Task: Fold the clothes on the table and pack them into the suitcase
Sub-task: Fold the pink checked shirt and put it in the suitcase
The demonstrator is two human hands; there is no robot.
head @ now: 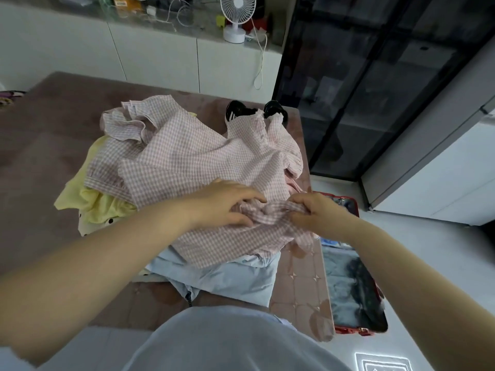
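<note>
Both hands pinch one bunched edge of the pink gingham garment (192,156): left hand (225,203), right hand (316,212). It lies atop the yellow garment (80,194) and pale blue garment (235,279), near the bench's (48,145) right edge. Suitcase (351,287) open on the floor beside. Fabric looks light, limp, crease-prone; better held at seams.
</note>
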